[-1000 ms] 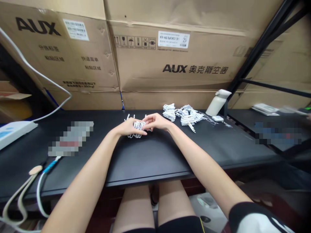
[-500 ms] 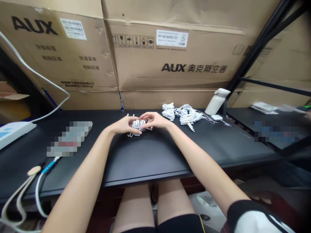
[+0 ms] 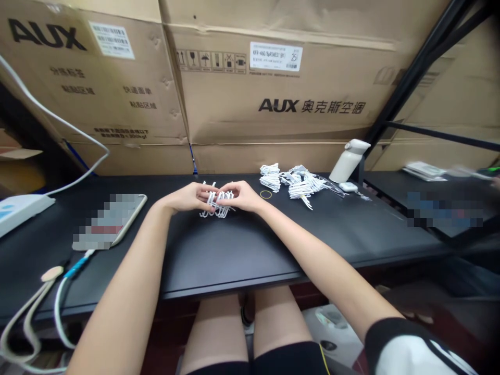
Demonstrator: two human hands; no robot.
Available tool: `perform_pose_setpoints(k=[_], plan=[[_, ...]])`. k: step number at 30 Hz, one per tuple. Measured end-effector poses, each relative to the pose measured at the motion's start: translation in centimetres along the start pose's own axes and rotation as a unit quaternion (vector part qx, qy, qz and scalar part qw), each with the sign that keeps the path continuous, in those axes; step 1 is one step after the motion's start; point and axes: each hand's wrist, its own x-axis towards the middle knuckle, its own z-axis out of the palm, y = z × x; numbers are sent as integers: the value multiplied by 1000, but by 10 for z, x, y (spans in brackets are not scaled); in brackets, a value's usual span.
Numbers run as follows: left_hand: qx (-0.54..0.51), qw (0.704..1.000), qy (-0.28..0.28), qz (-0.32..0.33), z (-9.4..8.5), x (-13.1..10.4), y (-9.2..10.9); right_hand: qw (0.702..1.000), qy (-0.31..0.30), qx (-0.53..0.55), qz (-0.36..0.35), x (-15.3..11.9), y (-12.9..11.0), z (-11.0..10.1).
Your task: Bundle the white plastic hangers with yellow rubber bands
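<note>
Over the black table, my left hand closes its fingers around the left part of a clump of thin white hooks. My right hand pinches the right part of the same clump, thumb in front. Curved ends stick out below and behind the fingers, and a narrow gap shows between the two parts. Beside my right hand a yellow rubber band lies on the table. Farther right are bundles of similar white hooks and a larger heap of them.
A white bottle and a small white case stand at the back right. On the left lie a phone with a cable and a white power strip. Large cardboard boxes wall off the back. A black metal frame rises at right.
Both hands have shifted slightly left, and the clump of hooks between them has parted into two portions. The yellow rubber band now shows on the table beside my right hand.
</note>
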Motion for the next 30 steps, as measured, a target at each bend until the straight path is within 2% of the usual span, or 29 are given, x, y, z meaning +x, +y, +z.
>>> perform_pose_setpoints(k=[6,19,24,30], plan=[[-19,1000,-15,13,3,0,1,997,-46,54,29,1,-3,-9],[24,998,-26,43,13,5,1,994,-49,78,52,1,-4,-7],[96,993,-22,70,21,11,0,992,-30,99,70,0,-6,-7],[109,989,-5,99,29,15,-3,989,-11,106,99,-3,-12,-7]])
